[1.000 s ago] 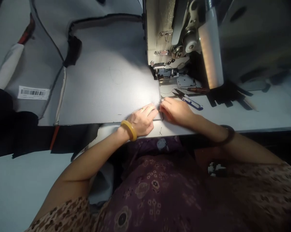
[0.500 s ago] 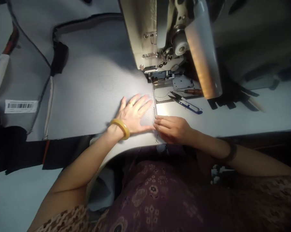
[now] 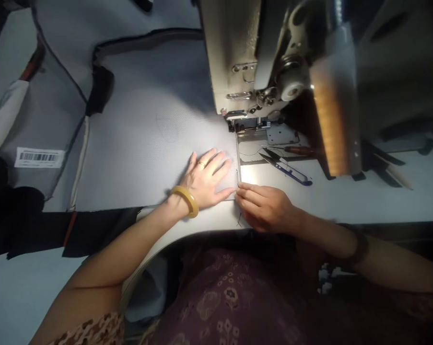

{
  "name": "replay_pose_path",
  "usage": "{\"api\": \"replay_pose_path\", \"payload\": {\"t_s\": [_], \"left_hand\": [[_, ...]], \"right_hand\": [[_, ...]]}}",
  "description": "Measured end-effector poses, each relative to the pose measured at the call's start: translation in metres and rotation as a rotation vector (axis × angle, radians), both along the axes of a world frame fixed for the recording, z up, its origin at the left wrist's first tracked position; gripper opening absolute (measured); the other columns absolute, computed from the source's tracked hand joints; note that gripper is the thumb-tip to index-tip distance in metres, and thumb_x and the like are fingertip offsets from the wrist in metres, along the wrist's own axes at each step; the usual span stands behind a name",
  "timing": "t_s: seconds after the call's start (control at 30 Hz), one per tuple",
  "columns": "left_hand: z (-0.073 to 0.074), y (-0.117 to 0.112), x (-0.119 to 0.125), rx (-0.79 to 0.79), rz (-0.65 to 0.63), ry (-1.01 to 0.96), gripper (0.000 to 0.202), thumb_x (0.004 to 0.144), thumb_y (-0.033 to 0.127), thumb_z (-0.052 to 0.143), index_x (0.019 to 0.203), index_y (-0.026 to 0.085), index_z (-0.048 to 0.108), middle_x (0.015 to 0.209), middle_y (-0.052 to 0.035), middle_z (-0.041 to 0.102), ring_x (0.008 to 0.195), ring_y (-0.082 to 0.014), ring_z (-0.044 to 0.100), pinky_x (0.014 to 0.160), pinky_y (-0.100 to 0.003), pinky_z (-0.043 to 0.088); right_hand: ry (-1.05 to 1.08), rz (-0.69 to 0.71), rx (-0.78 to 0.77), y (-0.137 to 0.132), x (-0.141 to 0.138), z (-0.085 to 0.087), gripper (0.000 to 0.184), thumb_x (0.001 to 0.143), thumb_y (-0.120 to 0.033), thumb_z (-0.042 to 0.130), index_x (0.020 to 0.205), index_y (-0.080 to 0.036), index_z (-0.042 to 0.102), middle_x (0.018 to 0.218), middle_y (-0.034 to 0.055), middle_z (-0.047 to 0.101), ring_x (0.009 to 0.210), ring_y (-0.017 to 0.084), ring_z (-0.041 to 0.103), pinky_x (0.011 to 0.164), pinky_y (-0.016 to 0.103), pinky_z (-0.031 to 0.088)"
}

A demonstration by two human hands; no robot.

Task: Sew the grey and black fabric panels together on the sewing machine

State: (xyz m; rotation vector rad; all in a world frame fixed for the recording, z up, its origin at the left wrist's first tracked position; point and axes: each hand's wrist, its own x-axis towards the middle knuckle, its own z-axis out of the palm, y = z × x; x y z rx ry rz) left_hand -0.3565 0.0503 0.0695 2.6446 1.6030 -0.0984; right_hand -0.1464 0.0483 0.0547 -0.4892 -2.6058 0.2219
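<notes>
A large grey fabric panel lies flat on the sewing table, its right edge running under the presser foot of the sewing machine. My left hand, with a ring and a yellow bangle, rests flat on the panel's near right corner, fingers spread. My right hand sits just right of that corner, fingers pressed together at the fabric's edge. Whether they pinch the edge I cannot make out.
Blue-handled thread snips lie on the table right of the needle plate. A lit lamp strip hangs on the machine. More grey pieces with a barcode label lie at the left. Dark fabric hangs over the front left edge.
My left hand has gone from curled at the seam edge to flat and spread on the panel. My right hand has drawn back toward me along the fabric's edge.
</notes>
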Motion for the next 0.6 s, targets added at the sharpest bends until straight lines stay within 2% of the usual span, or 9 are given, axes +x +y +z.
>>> {"api": "replay_pose_path", "payload": {"t_s": [0.3, 0.6], "left_hand": [[-0.001, 0.016, -0.001, -0.009, 0.038, -0.051, 0.059, 0.087, 0.057, 0.033, 0.133, 0.021, 0.039, 0.141, -0.0076, 0.037, 0.133, -0.0265, 0.026, 0.106, -0.057, 0.023], [0.000, 0.031, 0.000, -0.057, 0.077, -0.066, 0.057, 0.086, 0.054, 0.038, 0.130, 0.019, 0.042, 0.142, -0.0081, 0.035, 0.133, -0.0269, 0.025, 0.107, -0.057, 0.023]], "right_hand": [[-0.024, -0.023, -0.011, 0.018, 0.000, 0.003, 0.026, 0.078, -0.016, 0.046, 0.099, -0.014, 0.062, 0.101, 0.0066, 0.067, 0.107, 0.020, 0.058, 0.077, 0.028, 0.050], [0.024, -0.003, -0.046, 0.038, 0.001, 0.001, 0.023, 0.077, -0.014, 0.047, 0.094, -0.015, 0.063, 0.102, 0.0063, 0.067, 0.103, 0.019, 0.059, 0.081, 0.029, 0.050]]}}
